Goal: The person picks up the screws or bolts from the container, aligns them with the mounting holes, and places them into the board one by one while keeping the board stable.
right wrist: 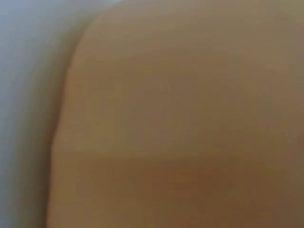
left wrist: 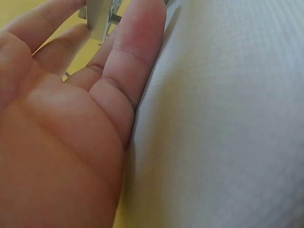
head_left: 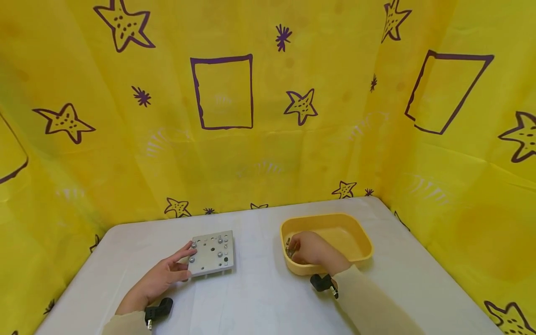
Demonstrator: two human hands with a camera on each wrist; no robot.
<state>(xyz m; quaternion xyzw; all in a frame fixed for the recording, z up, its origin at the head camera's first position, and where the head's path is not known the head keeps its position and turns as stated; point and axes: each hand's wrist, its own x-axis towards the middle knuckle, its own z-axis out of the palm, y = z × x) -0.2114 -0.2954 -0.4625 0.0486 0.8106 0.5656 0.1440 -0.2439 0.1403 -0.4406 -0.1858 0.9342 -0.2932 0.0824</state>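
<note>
A light-grey square plate (head_left: pixel 212 260) with several holes and bolt heads is tilted a little above the white table. My left hand (head_left: pixel 163 275) grips its left edge, fingers at the upper side and thumb at the lower corner. In the left wrist view, part of the plate (left wrist: pixel 97 19) shows between the fingers, with a threaded bolt end (left wrist: pixel 114 18) sticking out. My right hand (head_left: pixel 311 249) reaches into a yellow tray (head_left: pixel 351 228), its curled fingers among small metal parts (head_left: pixel 288 243) at the left end. Whether they pinch one is hidden.
The white table (head_left: pixel 259 298) lies under plate and tray. Yellow patterned curtains (head_left: pixel 268 153) enclose its back and sides. The tray's blurred outer wall (right wrist: pixel 175 118) fills most of the right wrist view.
</note>
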